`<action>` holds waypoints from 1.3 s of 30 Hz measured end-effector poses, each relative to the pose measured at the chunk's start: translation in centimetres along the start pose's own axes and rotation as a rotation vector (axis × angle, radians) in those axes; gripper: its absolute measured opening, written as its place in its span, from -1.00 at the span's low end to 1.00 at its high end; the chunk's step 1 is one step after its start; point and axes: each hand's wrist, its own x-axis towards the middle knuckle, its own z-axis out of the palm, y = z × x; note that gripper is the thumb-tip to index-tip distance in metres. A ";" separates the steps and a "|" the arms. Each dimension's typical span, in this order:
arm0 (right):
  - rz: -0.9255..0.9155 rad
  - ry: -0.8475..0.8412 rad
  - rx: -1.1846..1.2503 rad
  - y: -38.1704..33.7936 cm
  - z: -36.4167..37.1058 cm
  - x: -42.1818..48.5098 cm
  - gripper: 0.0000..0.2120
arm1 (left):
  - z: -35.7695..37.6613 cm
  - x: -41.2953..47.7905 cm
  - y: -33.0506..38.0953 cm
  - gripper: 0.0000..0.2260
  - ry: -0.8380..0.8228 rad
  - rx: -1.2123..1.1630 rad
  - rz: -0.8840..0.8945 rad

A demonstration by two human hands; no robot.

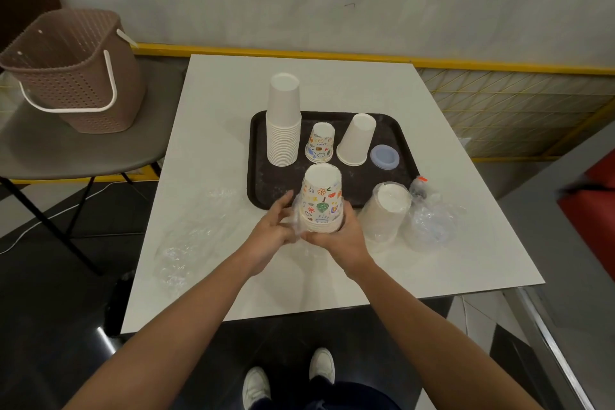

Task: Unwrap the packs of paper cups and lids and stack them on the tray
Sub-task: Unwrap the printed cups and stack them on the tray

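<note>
White stone-look table [216,143]: square top beneath the tray; the person's forearms cover part of its near edge.

Brown perforated basket [76,76]: well left of the tray and farther back, off the table on a grey seat [83,150]; its inside is hidden.

Black tray [263,190]: the reference item. The held cups hide the middle of its near rim.

Loose clear wrap [189,230]: on the table left of the tray, toward the near side. It is almost see-through and its outline is hard to trace.

Crumpled wrap [432,213]: just off the tray's near right corner. A dark bit with a red spot at its top cannot be identified.

Wrapped pack [386,213]: between the crumpled wrap and the tray's near right corner, with a white round end showing. Cups or lids: cannot tell.

Tall stack of white cups [283,123]: upside down on the tray's far left part.

Stack of printed cups [321,200]: upside down at the middle of the tray's near rim, with clear film [296,220] on its left side. Resting or lifted: cannot tell.

Right hand [339,236]: fingers curled round the base of the printed stack; the fingertips are hidden.

Left hand [274,226]: fingers fairly straight against the film. Whether it pinches the film cannot be told.

Short stack of white cups [356,140]: upside down and leaning, right of the tray's centre.

Small printed cup [320,142]: upside down at the tray's centre; one or several is unclear.

Pale blue lids [384,157]: by the tray's right rim; count unclear.
</note>
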 end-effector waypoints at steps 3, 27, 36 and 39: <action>0.010 -0.039 -0.016 0.1 0.2 -0.1 -0.26 | 0.1 -0.2 0.2 -0.23 -0.103 -0.031 0.048; -0.088 -0.222 -0.230 -0.9 -0.4 0.4 0.02 | -1.3 0.2 -2.5 -0.22 -0.139 0.086 0.011; -0.122 -0.116 -0.436 -2.5 -0.1 0.9 -0.42 | -1.2 0.2 -2.7 -0.37 -0.005 0.452 -0.023; -0.134 -0.107 -0.445 -3.0 -0.3 0.9 -0.46 | -1.4 0.5 -2.4 -0.48 0.038 0.623 0.027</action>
